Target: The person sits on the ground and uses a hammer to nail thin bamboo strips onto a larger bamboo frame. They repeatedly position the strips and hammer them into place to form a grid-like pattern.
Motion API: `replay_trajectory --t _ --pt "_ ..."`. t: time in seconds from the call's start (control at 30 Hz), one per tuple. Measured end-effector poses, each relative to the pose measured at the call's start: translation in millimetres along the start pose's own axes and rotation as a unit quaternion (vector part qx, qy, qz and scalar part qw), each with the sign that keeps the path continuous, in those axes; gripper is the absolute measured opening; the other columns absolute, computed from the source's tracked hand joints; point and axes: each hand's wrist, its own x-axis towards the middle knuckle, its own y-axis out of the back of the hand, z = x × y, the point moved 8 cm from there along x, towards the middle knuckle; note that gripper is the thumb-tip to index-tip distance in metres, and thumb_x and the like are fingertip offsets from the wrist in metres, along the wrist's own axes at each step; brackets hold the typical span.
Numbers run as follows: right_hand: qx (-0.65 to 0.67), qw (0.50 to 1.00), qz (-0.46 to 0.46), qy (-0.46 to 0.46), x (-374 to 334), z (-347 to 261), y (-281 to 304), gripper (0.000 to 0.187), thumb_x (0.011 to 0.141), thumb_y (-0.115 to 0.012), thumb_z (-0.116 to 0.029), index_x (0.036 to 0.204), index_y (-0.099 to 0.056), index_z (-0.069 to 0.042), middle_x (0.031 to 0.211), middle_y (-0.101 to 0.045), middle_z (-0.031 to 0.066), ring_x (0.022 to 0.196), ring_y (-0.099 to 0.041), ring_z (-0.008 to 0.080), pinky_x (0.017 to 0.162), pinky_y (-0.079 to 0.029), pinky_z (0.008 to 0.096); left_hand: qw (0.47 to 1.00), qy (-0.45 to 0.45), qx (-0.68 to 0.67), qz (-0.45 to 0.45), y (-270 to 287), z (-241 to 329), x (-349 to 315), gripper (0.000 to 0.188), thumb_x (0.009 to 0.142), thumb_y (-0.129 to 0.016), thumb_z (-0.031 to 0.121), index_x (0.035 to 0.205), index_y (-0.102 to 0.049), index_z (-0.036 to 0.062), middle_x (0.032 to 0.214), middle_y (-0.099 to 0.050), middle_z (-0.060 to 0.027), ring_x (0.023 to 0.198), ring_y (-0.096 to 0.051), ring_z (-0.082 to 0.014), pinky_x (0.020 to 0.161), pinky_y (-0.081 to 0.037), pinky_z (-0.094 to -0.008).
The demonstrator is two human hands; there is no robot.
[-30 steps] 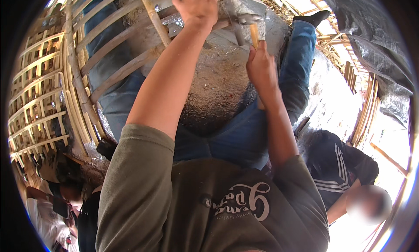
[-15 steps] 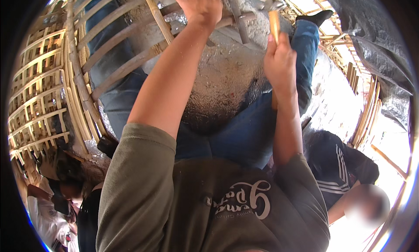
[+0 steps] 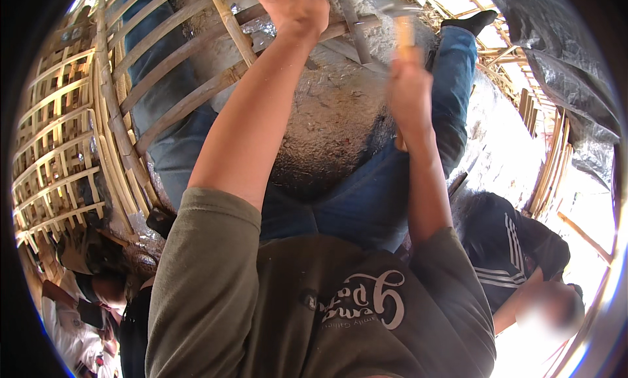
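Note:
My right hand [image 3: 411, 83] is wrapped round the wooden handle of a hammer [image 3: 405, 34], which motion blurs. The hammer's metal head [image 3: 398, 10] points left near the top of the head view. Up at the top edge, my left hand [image 3: 297, 10] is back upward over a bamboo lattice [image 3: 190, 51], its fingers bent. The picture's edge and the hand itself hide the fingertips and whatever they hold. A flat wooden slat [image 3: 352, 24] lies between the two hands.
My jeans-clad legs [image 3: 356, 195] spread around wet, dark ground [image 3: 320, 129]. More bamboo lattice [image 3: 59, 123] stands at the left. Dark plastic sheeting [image 3: 575, 70] hangs at the right. A person in a dark striped top [image 3: 500, 247] is at lower right; other people [image 3: 82, 319] are at lower left.
My right hand and the hammer have swung a little to the left, and the handle is now more smeared. My left hand has stayed nearly in place over the lattice.

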Motion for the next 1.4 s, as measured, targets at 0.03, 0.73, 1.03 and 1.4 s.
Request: replay_trajectory --t 0.03,0.73,1.03,1.4 --pt "-0.003 1.000 -0.018 -0.013 2 0 -2 0.025 0.106 -0.046 -0.021 0.102 -0.053 0.002 0.063 -0.062 0.0208 0.058 -0.068 0.0401 0.049 -0.054 0.0486 1.000 -0.002 0.002 0.001 -1 -1 0 0.053 0.108 -0.026 0.035 0.138 -0.057 0.0037 0.151 -0.047 -0.0182 0.138 -0.044 -0.0369 0.114 -0.030 -0.0555" --pt "0.239 0.941 -0.101 -0.218 -5 51 -26 0.026 0.106 -0.050 -0.028 0.103 -0.050 -0.003 0.065 -0.058 0.0093 0.046 -0.056 0.0248 0.042 -0.044 0.0362 1.000 0.014 0.008 -0.003 -1 0 2 0.053 0.107 -0.032 0.037 0.140 -0.053 0.0014 0.151 -0.047 -0.0167 0.136 -0.045 -0.0364 0.113 -0.032 -0.0540" --pt "0.583 0.738 0.008 -0.340 -24 72 -37 0.028 0.109 -0.044 -0.033 0.089 -0.044 -0.014 0.062 -0.035 -0.0051 0.044 -0.033 0.0053 0.038 -0.026 0.0238 0.999 -0.003 0.023 0.048 -9 -3 4 0.056 0.106 -0.025 0.037 0.109 -0.070 0.0041 0.117 -0.062 -0.0145 0.108 -0.059 -0.0318 0.097 -0.038 -0.0542" --pt "0.608 0.737 0.000 -0.296 -8 62 -30 0.030 0.109 -0.043 -0.035 0.090 -0.040 -0.013 0.063 -0.037 -0.0040 0.044 -0.035 0.0060 0.039 -0.028 0.0262 0.996 0.022 -0.017 0.087 4 -6 4 0.048 0.102 -0.038 0.042 0.120 -0.052 -0.0011 0.120 -0.059 -0.0193 0.107 -0.066 -0.0347 0.095 -0.041 -0.0553"
